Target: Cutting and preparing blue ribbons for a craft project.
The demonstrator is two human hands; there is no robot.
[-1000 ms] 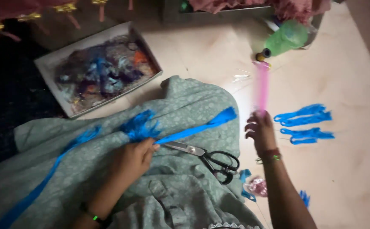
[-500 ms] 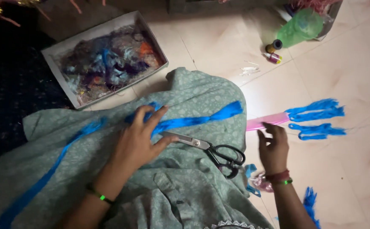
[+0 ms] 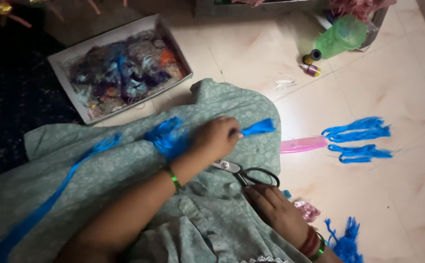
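Head view: my left hand (image 3: 216,139) now pinches the blue thread (image 3: 257,127) on the cloth (image 3: 125,165), while my right hand (image 3: 276,207) has left the pink stick (image 3: 304,144), fingers flat beside the scissors (image 3: 246,173).

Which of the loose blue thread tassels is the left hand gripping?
The left hand grips the blue thread tassel on the green cloth, its fringe poking past the fingers. The two blue tassels by the pink comb lie untouched on the tile floor.

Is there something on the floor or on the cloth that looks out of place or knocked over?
Yes. A green plastic bottle lies on its side near two small thread spools. The scissors lie on the green cloth between the left hand and right hand. Blue thread bundles are scattered on the tiles.
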